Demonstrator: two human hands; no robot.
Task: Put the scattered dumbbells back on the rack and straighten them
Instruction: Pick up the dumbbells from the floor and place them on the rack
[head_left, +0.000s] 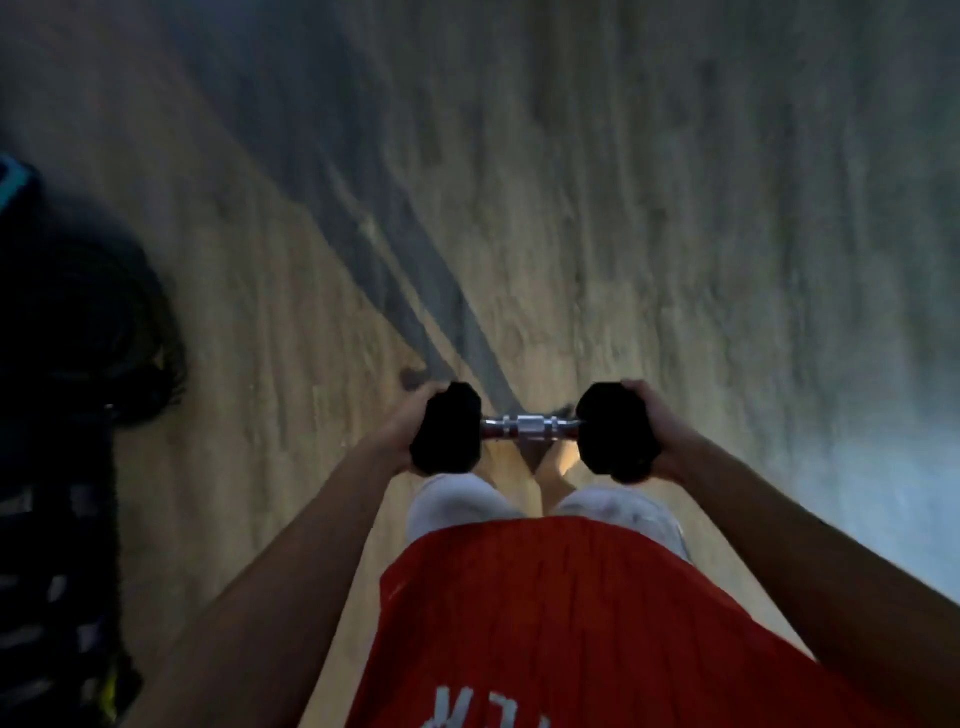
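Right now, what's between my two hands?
In the head view, the dumbbell: left hand and right hand each grip one black end, its silver middle ungripped.

The only writing is on the red shirt (571, 623): large white letters (454, 706) across its front, at the bottom edge of the view. They appear upside down and the frame cuts them off. Two or three strokes show, perhaps an L and an R, but no whole word can be read.
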